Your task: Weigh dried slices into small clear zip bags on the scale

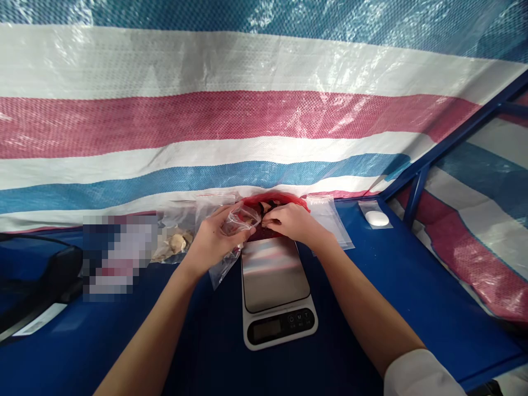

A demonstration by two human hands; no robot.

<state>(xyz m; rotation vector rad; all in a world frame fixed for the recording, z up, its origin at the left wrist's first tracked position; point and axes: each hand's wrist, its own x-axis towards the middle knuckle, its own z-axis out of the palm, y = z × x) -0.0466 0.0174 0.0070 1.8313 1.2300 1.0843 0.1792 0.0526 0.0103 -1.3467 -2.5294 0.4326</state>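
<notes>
Though one center-left bag (176, 234) looks filled, left fingers (240, 237) pinch a clear pouch (237, 226); right fingers (274, 225) curl, hold unclear, in a stocked red bag (278, 196).

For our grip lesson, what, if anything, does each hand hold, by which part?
Left hand: clear bag, near its mouth. Right hand, at the red bag: cannot tell.

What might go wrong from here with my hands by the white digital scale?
Something might spill: the right hand reaches into the open red plastic bag, beside the clear plastic bag in the left hand.

Readings might be off: the red bag overlaps the far end of the scale's silver plate from this angle and may press on it.
</notes>
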